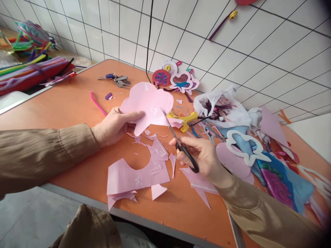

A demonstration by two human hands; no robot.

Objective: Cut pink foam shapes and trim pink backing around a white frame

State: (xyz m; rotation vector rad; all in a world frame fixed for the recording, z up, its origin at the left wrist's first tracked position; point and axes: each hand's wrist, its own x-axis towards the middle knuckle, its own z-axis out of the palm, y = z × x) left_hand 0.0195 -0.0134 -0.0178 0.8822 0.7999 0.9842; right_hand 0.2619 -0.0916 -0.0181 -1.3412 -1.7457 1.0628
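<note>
My left hand grips the lower left of a pink paper cutout with a scalloped, cloud-like outline, its thumb on top. In my right hand is a pair of scissors with black handles. Their blades point up and left and lie at the cutout's lower right edge, where a narrow strip sticks out. Whether the blades are parted is hard to see. Below the cutout, pink paper offcuts are scattered on the orange table.
A yellow glue gun lies behind the scissors. Keys and finished paper ornaments lie toward the tiled wall. At right are a plastic bag, a white scalloped frame and blue material. Pipe cleaners are piled at left.
</note>
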